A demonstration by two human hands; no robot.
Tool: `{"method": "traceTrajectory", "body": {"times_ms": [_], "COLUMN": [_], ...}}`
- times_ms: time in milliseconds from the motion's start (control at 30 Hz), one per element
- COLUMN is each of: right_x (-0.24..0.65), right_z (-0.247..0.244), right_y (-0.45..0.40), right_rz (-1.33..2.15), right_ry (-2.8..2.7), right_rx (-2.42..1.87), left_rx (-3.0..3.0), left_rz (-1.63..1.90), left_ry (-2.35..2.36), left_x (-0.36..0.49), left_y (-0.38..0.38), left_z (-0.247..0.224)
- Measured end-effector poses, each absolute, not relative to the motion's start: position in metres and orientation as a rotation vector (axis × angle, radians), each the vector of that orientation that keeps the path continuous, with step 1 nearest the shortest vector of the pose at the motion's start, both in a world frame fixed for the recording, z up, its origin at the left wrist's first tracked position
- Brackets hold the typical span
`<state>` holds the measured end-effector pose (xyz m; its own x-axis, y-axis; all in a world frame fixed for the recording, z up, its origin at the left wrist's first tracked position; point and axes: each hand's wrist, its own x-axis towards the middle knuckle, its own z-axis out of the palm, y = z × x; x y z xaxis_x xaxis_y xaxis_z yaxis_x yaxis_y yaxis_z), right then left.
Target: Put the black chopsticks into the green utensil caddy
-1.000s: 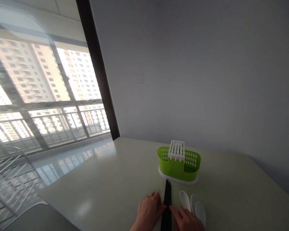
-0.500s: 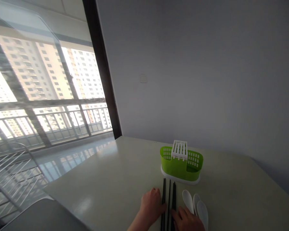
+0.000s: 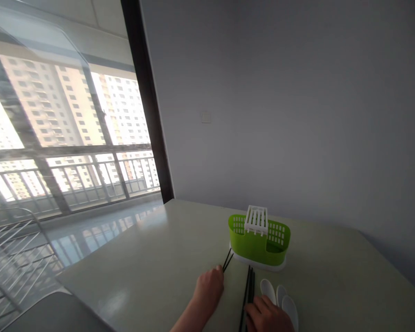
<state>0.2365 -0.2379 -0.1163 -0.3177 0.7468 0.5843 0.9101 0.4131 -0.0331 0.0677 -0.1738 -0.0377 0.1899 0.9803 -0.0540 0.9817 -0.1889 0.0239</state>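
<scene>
A grey wall (image 3: 280, 101) is rising behind the far edge of the desk (image 3: 152, 272), whose pale top is spreading from the far left corner, beside a dark frame (image 3: 151, 106), to the right side. The green basket (image 3: 251, 244) is standing on its white base (image 3: 263, 266), right of the desk's middle and nearer the far edge, and a white slatted piece (image 3: 257, 219) is sitting across its top.

On the near part of the desk two hands are working. The left hand (image 3: 210, 283) is lying farther to the left; its fingers are closing snugly on a pair of dark chopsticks (image 3: 227, 258), whose far ends are showing beyond the knuckles and slanting toward the left end of the basket's base; whether they are touching it is impossible to tell. The right hand (image 3: 268, 316) is resting closer to the near edge; its fingers are bending down onto the remaining dark chopsticks (image 3: 251, 283) and touching them, though how tightly they are gripping cannot be seen. Those chopsticks are pointing toward the far edge, their tips ending just in front of the basket. Three white spoons (image 3: 289, 310) are lying close together just right of them, the right hand partly covering their lower portions.
</scene>
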Motion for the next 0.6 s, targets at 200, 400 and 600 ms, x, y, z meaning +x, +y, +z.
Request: {"method": "traceTrajectory", "body": {"times_ms": [200, 400, 600], "right_x": [0.218, 0.203, 0.206], "right_z": [-0.094, -0.101, -0.105], "right_y": [-0.224, -0.203, -0.196], "right_rz": [-0.043, -0.023, 0.264], "right_ry": [-2.048, -1.927, -2.061], "right_rx": [-1.223, -1.166, -1.342], "left_rx": [2.421, 2.159, 2.171], "left_rz": [0.762, 0.875, 0.892], "left_ry": [1.466, 1.257, 1.153], "left_x": [0.056, 0.056, 0.053], "left_y": [-0.195, -0.203, -0.192], "left_z": [0.006, -0.003, -0.004]}}
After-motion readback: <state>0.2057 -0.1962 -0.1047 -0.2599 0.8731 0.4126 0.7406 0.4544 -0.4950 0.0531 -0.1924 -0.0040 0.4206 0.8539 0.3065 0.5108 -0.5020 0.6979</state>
